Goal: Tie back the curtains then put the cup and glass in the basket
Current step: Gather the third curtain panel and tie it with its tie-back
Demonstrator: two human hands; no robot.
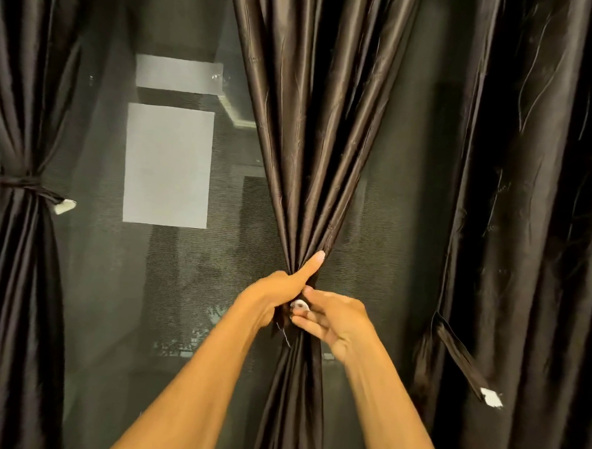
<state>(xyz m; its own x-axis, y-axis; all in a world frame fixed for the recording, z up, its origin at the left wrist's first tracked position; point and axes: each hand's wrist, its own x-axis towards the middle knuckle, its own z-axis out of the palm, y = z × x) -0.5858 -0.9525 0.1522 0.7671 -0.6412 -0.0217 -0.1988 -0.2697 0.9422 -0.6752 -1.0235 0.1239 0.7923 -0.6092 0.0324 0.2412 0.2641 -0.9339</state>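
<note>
Left grip (277, 292) clamped round the bunched middle curtain (312, 156), thumb up; right grip (334, 319) pinching the tie's white tab (299, 305); draw tab snug across the folds, fasten flat, no slack; left curtain (21, 261) tied, right curtain (527, 236) loose; cup, glass, basket unseen.

No writing, label, brand, number or sign can be read. The small white tab (299, 305) at lower centre, against the gathered dark brown satin curtain (312, 156), is half covered. The left-hand white tab (64, 206) and the lower-right white tab (491, 396) look plain.
</note>
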